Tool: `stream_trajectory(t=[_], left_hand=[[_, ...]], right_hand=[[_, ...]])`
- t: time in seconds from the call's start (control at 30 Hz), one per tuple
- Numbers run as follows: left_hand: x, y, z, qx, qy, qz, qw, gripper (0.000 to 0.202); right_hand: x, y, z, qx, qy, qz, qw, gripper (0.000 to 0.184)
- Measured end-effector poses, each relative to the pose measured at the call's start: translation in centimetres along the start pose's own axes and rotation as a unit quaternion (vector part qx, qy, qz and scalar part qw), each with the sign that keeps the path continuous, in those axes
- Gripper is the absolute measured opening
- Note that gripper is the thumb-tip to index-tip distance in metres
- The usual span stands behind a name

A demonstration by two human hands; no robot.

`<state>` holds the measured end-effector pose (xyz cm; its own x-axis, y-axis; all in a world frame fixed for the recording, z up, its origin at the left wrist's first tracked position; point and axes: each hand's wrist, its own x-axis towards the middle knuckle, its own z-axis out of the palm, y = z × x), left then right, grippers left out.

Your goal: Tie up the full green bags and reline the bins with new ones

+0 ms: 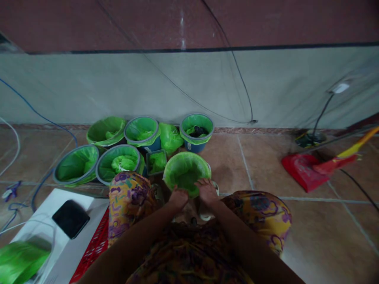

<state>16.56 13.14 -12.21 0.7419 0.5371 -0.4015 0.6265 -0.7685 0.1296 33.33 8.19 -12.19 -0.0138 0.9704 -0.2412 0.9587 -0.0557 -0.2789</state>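
Between my knees stands a small bin lined with a green plastic bag [187,175], the bag folded over its rim. My left hand [179,198] is at the bin's near left rim, fingers curled over the bag's edge. At the near right rim, my right hand [206,191] lies with fingers stretched over the edge and towards the inside. The inside of the bin looks dark, with only the liner showing. Part of my feet shows beneath the bin.
Several lined bins, such as a grey-rimmed bin [197,132], stand by the wall. A filled green bag [170,138] sits among them. Right lies a red dustpan [308,167]. A black phone [71,219] rests on a white surface [44,205] beside a red crate [93,246].
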Motion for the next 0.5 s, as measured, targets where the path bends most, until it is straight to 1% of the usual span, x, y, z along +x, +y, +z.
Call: stream_trajectory(t=[0.1, 0.17, 0.23, 0.33, 0.43, 0.5], left_hand=[[0.1, 1.3, -0.8, 0.001, 0.006, -0.004, 1.000, 0.041], [0.4, 2.2, -1.0, -0.011, 0.013, 0.006, 1.000, 0.046], [0.8, 2.9, -0.7, -0.019, 0.003, 0.022, 1.000, 0.043], [1.3, 3.5, 0.5, -0.016, -0.017, 0.019, 1.000, 0.037], [1.4, 3.5, 1.6, -0.008, -0.023, 0.008, 1.000, 0.045], [1.2, 3.3, 1.8, -0.013, -0.031, 0.012, 0.999, 0.050]], right_hand=[[0.0, 0.4, -1.2, 0.003, 0.001, 0.083, 0.997, 0.036], [0.1, 0.6, -1.4, -0.019, -0.015, 0.105, 0.994, 0.035], [0.4, 0.7, -1.1, -0.039, -0.031, 0.100, 0.994, 0.034], [0.7, 0.7, -0.6, -0.060, -0.043, 0.080, 0.994, 0.033], [0.7, 0.5, -0.1, -0.072, -0.043, 0.068, 0.994, 0.033], [0.6, 0.3, 0.1, -0.075, -0.037, 0.067, 0.994, 0.035]])
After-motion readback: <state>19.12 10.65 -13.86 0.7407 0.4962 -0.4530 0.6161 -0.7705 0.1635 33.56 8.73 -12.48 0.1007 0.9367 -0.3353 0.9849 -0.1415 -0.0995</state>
